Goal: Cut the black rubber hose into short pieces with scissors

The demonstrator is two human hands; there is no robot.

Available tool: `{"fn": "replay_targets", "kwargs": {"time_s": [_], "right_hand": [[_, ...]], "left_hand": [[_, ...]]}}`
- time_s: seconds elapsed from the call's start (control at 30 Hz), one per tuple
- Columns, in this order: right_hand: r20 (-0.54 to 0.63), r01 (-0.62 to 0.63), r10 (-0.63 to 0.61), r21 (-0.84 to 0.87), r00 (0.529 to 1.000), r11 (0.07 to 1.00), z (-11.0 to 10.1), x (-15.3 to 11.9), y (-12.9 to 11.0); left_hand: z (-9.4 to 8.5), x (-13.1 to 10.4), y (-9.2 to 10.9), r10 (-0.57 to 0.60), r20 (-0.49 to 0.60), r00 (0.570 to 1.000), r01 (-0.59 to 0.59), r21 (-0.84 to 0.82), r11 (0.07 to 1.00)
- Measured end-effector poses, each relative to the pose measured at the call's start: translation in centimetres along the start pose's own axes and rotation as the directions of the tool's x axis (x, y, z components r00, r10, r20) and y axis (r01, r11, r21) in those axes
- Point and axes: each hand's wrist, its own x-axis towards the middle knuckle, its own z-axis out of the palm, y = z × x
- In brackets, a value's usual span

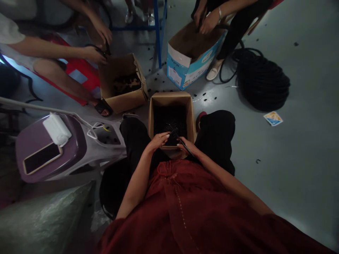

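Between my knees stands an open cardboard box (189,121) with a dark heap of small black pieces (169,118) inside. Over its near edge my left hand (159,139) pinches a thin black piece (172,132), whose far end reaches toward the box's middle. Close by on the right, my right hand (186,144) is closed around a slim dark tool (188,149) that looks like scissors or snips. The tips of the tool and the black piece meet or nearly meet above the heap.
Two people work over a cardboard box (124,102) and a blue-white box (176,72). A black coil (262,83) lies right, near a card (273,118). A purple stool (76,141) at left bears a phone (42,158) and a white device (57,128). Black scraps dot the floor.
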Motion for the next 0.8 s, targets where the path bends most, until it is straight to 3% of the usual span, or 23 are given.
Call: {"fn": "replay_targets", "kwargs": {"time_s": [0.8], "right_hand": [[-0.043,0.029,-0.032,-0.074,0.999,0.997,0.31,-0.19,0.09]], "left_hand": [[0.31,-0.02,-0.11,-0.031,-0.026,0.999,0.029,-0.069,0.997]]}}
